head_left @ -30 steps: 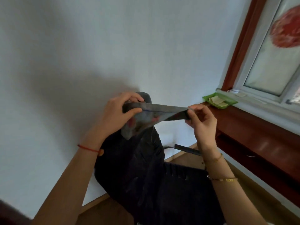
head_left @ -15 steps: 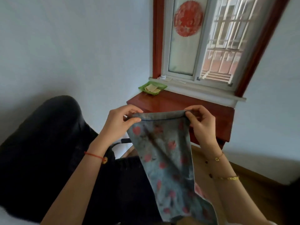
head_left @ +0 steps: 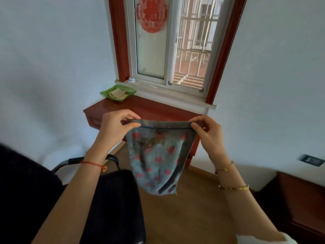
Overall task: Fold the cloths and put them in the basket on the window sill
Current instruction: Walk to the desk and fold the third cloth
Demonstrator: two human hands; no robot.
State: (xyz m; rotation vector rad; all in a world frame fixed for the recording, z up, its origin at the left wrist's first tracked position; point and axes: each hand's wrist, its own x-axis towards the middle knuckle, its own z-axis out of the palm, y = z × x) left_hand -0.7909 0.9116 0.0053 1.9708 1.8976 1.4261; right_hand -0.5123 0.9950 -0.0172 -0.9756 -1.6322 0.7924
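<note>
A grey-blue cloth [head_left: 158, 159] with pink spots hangs in the air in front of me, held by its top edge. My left hand [head_left: 116, 125] pinches the top left corner and my right hand [head_left: 207, 132] pinches the top right corner. The cloth hangs down in front of the red-brown window sill [head_left: 146, 106]. A shallow green basket [head_left: 130, 91] sits at the sill's left end, with a folded beige cloth [head_left: 117, 93] lying in it.
A black office chair [head_left: 109, 199] with a curved armrest [head_left: 112, 158] stands at the lower left. A window [head_left: 168, 41] with a red paper cutting rises behind the sill. Dark red-brown furniture [head_left: 299, 199] is at the lower right. The floor is light wood.
My view has swung from the chair and wall toward the window. The cloth, first stretched flat between my hands, now hangs down full length, and my hands have spread wider apart.
</note>
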